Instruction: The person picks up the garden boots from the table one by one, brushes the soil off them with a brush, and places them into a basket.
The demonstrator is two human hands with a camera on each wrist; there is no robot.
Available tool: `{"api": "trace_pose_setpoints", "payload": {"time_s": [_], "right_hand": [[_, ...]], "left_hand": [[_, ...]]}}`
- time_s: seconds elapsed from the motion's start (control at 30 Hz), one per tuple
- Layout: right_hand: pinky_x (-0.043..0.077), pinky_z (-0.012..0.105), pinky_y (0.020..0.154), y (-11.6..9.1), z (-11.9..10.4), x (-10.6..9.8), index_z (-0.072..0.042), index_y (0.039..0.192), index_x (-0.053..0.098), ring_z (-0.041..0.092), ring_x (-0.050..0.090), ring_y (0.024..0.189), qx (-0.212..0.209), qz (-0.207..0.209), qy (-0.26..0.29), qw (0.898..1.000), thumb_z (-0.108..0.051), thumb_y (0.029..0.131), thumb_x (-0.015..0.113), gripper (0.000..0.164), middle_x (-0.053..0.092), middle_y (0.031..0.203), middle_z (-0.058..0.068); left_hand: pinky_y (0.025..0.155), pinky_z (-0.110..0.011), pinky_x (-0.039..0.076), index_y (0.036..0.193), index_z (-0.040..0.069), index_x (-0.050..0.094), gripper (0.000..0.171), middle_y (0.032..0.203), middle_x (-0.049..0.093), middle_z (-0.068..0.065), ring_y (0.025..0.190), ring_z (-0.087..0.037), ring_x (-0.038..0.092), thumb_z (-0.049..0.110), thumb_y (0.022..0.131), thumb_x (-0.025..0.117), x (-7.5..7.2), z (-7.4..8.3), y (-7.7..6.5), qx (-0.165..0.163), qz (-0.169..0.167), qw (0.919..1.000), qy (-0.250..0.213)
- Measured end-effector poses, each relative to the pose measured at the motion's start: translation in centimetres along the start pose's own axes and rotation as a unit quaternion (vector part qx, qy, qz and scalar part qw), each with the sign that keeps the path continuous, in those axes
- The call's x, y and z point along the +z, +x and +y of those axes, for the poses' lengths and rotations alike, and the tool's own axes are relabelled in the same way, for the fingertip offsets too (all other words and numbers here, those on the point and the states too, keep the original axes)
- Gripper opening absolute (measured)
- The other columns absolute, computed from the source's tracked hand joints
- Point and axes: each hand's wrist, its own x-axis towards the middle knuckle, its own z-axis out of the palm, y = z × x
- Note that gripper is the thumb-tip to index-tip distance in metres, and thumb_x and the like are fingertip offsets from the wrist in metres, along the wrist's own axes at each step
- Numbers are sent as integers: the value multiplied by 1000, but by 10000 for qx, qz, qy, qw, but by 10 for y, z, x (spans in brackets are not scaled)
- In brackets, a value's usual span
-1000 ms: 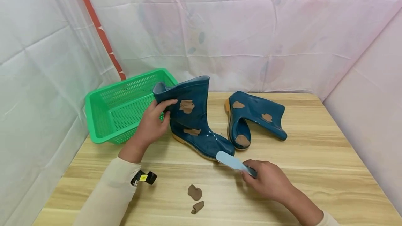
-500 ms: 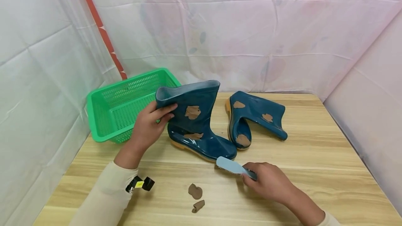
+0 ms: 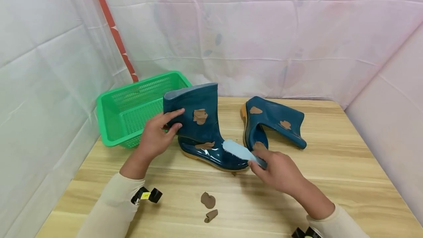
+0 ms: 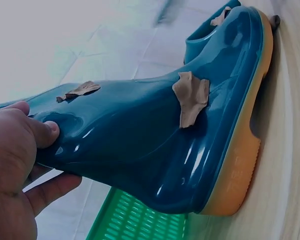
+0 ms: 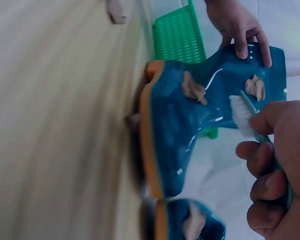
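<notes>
The brush (image 3: pixel 238 151) has moved farther off, long axis pointing left and far, the right hand (image 3: pixel 279 172) clamping fingers round it; the left hand (image 3: pixel 159 132) grips an upright, right-pointing boot (image 3: pixel 185 124).

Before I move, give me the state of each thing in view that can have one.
Held boot: upright, two brown patches showing
Other boot: on its side, three brown patches showing
Brush: gripped, bristles down
Basket: upright, open-topped
Flat piece: loose on the table
Curled piece: loose there too
Left hand: grips the held boot
Right hand: grips the brush
</notes>
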Motion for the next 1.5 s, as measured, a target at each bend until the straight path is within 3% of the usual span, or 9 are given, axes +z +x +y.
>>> {"api": "trace_pose_setpoints", "payload": {"time_s": [0.2, 0.4, 0.63, 0.77, 0.9, 1.13, 1.23, 1.37, 1.5], "right_hand": [[44, 27, 51, 32, -13, -7, -4, 120, 74, 2, 53, 59, -373, 524, -8, 9979, -26, 97, 72, 32, 75, 92, 4], [39, 28, 45, 57, -22, -12, -5, 119, 75, 6, 47, 53, -485, 783, -5, 9957, -25, 97, 72, 29, 67, 78, -3], [38, 32, 46, 76, -37, -13, -6, 122, 72, 9, 46, 53, -643, 896, 3, 9939, -25, 100, 70, 30, 69, 86, 2], [40, 32, 49, 85, -44, -10, -6, 128, 70, 12, 49, 57, -639, 749, -95, 9951, -29, 102, 66, 35, 72, 95, 6], [39, 31, 49, 88, -47, -6, -6, 132, 69, 10, 48, 56, -481, 506, -131, 9975, -32, 103, 65, 39, 73, 97, 7], [34, 29, 44, 80, -46, -4, -8, 134, 69, 7, 40, 46, -522, -57, -73, 9986, -33, 104, 63, 39, 65, 78, -3], [34, 28, 44, 74, -43, -3, -9, 133, 70, 6, 40, 46, -563, -191, 8, 9982, -32, 104, 63, 38, 70, 86, -2], [40, 28, 48, 69, -40, -3, -5, 134, 68, 2, 45, 50, -574, 11, 207, 9981, -30, 104, 64, 39, 74, 101, 6], [41, 31, 48, 76, -42, -6, -3, 131, 69, 4, 46, 50, -623, 530, 431, 9957, -25, 104, 65, 35, 71, 88, 4]], "left_hand": [[68, -37, 54, 138, 14, 68, 47, 136, 66, -7, 99, -22, 68, 2, 93, 74, 2, 0, -1, -352, -74, 9982, -471], [72, -39, 53, 139, 14, 66, 46, 139, 63, -7, 109, -24, 65, 2, 94, 73, 5, 0, -2, -365, -263, 9968, -654], [73, -41, 52, 140, 14, 65, 47, 139, 63, -7, 105, -23, 63, 2, 95, 72, 8, -1, -2, -251, -384, 9959, -776], [73, -37, 53, 139, 14, 66, 47, 136, 65, -8, 100, -21, 64, 0, 94, 73, 8, -1, -3, -291, -335, 9952, -874], [72, -34, 53, 138, 13, 66, 46, 135, 65, -8, 100, -20, 64, 0, 95, 72, 8, -3, -7, -335, -346, 9939, -988], [71, -35, 51, 139, 13, 66, 45, 138, 63, -8, 100, -20, 64, 4, 95, 72, 7, -2, -12, -351, -337, 9938, -996], [71, -36, 51, 140, 14, 65, 45, 140, 62, -8, 103, -20, 64, 5, 96, 72, 7, -1, -13, -401, -359, 9935, -1005], [71, -37, 51, 140, 13, 65, 46, 140, 62, -8, 100, -19, 64, 5, 96, 72, 6, -3, -14, -419, -354, 9927, -1078], [72, -35, 51, 140, 12, 64, 45, 140, 61, -8, 99, -18, 63, 5, 97, 71, 8, -5, -13, -383, -401, 9909, -1227]]}}
